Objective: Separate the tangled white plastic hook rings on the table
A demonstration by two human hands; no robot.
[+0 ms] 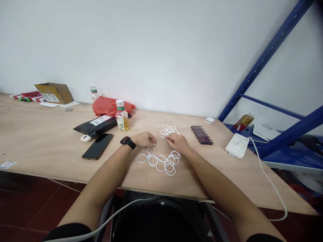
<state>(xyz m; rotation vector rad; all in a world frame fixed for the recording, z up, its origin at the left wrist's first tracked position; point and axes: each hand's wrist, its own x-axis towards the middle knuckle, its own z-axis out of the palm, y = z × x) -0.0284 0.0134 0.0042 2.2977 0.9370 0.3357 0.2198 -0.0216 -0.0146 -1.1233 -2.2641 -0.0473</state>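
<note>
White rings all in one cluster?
No: one cluster lies by the right hand, a second cluster nearer the table edge.

Far rings — partly behind right hand; dark item — pixelated; rack — cropped

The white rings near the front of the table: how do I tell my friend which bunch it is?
Start at the big wooden table, then find the person's left hand and right hand. The white rings lie just on the near side of both hands. Unlike the farther bunch, this one spreads wider and lies nearer the front edge.
</note>
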